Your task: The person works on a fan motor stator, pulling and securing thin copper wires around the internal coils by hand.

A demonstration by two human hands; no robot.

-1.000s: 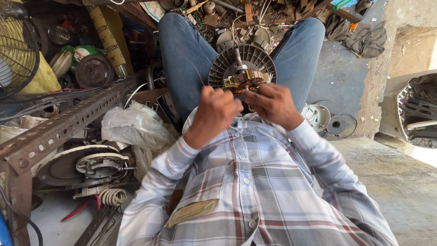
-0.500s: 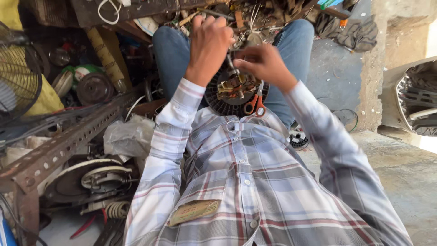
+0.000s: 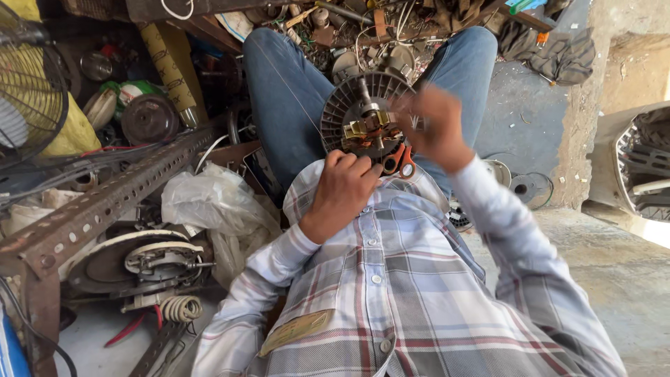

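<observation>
Head view: left grip (image 3: pixel 347 188) curled against fan motor (image 3: pixel 363 119), right grip (image 3: pixel 431 126) blurred.

A long yellow cardboard tube (image 3: pixel 169 70) with dark print along its side leans upright near the upper left, behind the perforated metal rail (image 3: pixel 105 202). Left of it lies a round green and white tin (image 3: pixel 136 91), partly hidden by other things. A crumpled clear plastic bag (image 3: pixel 209 206) sits on the floor just right of the rail, its top bunched and whitish. On the shirt (image 3: pixel 391 293), near the lower edge, a small tan rectangular label (image 3: pixel 296 330) is sewn on aslant; its marks are too small to tell.
</observation>
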